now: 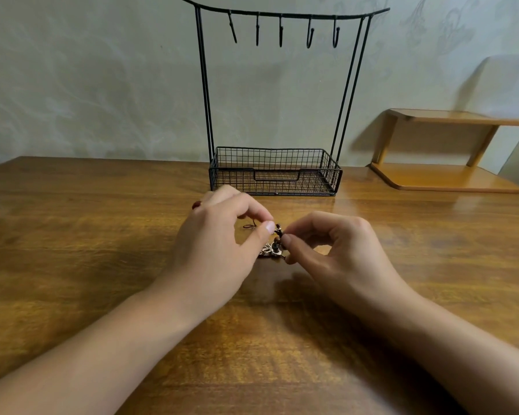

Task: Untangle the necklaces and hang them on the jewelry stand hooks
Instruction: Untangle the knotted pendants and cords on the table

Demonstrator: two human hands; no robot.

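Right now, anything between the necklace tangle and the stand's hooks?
Nothing visible. Both hands, left hand and right hand, pinch the necklace tangle just above the table. The jewelry stand is right behind it, the hooks bare, with open space between.

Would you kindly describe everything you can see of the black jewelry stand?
The jewelry stand looks like thin black metal wire. It stands upright at the back of the wooden table, by the wall. Paired rods on each side carry a curved top bar with five hanging hooks, all bare. Its base is a rectangular mesh basket, seemingly empty. Neither hand touches it.
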